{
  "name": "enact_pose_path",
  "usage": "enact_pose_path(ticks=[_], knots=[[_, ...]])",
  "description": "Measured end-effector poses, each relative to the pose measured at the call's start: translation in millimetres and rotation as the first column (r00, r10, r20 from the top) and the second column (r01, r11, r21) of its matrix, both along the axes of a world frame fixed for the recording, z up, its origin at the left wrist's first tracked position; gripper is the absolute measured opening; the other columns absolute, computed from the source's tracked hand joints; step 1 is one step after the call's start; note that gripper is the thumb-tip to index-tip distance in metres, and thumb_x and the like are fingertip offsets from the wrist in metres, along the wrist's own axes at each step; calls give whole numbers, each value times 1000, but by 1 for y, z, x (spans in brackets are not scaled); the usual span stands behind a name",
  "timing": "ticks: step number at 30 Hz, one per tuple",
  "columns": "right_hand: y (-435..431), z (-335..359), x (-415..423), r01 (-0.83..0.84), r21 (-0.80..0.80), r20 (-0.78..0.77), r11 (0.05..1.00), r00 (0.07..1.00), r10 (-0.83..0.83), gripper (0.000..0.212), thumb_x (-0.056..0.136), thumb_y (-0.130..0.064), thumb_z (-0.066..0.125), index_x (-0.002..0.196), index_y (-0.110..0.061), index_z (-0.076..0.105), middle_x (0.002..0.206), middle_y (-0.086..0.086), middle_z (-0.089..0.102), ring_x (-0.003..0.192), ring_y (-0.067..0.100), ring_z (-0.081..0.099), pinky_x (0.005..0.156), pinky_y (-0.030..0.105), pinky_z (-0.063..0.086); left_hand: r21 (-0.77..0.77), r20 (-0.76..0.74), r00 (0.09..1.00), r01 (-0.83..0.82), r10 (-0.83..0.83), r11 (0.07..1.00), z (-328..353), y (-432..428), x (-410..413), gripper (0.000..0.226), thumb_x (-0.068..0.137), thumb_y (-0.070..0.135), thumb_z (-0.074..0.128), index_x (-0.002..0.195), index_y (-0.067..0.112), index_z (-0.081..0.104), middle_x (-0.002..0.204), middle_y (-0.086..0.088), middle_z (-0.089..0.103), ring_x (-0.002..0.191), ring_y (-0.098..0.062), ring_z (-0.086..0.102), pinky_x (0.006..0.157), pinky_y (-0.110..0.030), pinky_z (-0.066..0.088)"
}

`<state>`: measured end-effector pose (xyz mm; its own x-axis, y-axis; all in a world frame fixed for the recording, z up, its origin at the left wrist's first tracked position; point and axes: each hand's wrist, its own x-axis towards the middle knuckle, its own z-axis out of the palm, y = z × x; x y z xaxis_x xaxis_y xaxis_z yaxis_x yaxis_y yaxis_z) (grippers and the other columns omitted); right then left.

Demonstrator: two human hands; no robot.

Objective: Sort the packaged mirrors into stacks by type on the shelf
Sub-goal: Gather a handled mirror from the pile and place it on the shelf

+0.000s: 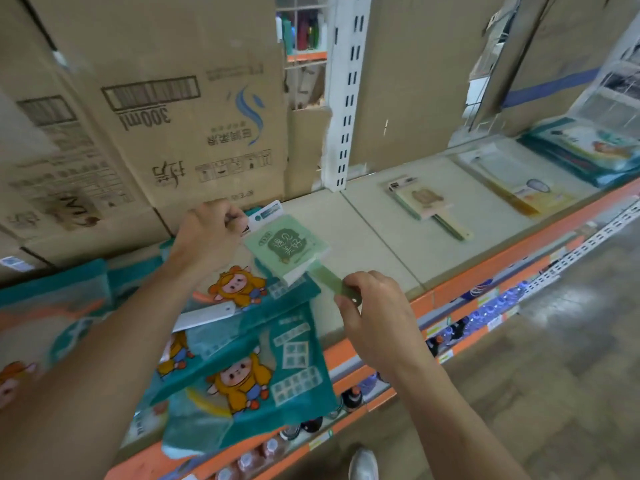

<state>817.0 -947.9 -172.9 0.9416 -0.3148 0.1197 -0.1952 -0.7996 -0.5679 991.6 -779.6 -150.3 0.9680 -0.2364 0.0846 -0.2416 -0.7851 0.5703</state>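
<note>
At frame centre, the flat green packaged mirror (287, 251) is held over the beige shelf (374, 216). The left hand (207, 237) pinches its card header and the right hand (374, 313) pinches its slim handle (similar stacked mirrors (426, 206) lie right of centre).

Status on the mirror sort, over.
Left hand grips green mirror at top, right hand pinches its handle. Mirror held over teal packs. Similar stack lies rightward, bare shelf between.

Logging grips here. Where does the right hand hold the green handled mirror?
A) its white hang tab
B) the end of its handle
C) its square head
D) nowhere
B: the right hand pinches the handle's end of the green handled mirror, while the left hand grips the tab end.
</note>
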Motion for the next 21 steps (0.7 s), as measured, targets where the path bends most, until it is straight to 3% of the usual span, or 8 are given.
enact_pose_path(ticks=[8,11,15,21], knots=[[-79,-8,1,89,15,-23,996,996,-88,28,94,-29,51,118,-14,56,106,-2,57,103,17,48,90,27,39,20,-10,998,59,-59,998,-5,-96,17,14,93,26,51,87,22,63,86,3,66,74,-10,56,58,-25,34],[-106,-10,0,123,22,-19,992,992,-122,28,94,-28,52,117,-13,57,105,-1,58,102,17,49,92,27,40,-62,-57,994,87,-91,994,-10,-132,23,13,92,26,53,87,23,65,85,1,67,72,-10,58,53,-21,35],[-139,-14,-3,167,19,-1,986,986,-167,24,94,-25,52,114,-12,57,102,-1,57,100,17,48,90,25,37,-207,-140,983,86,-117,974,-19,-179,31,17,89,22,58,73,25,61,77,-3,65,63,-18,56,56,-25,40],[-182,-24,-3,228,26,-13,973,974,-228,20,94,-26,52,110,-15,56,99,-3,54,99,16,46,90,28,40,-264,-226,960,101,-163,959,-31,-237,37,16,90,18,58,75,22,61,72,0,64,53,-14,57,52,-23,45]])
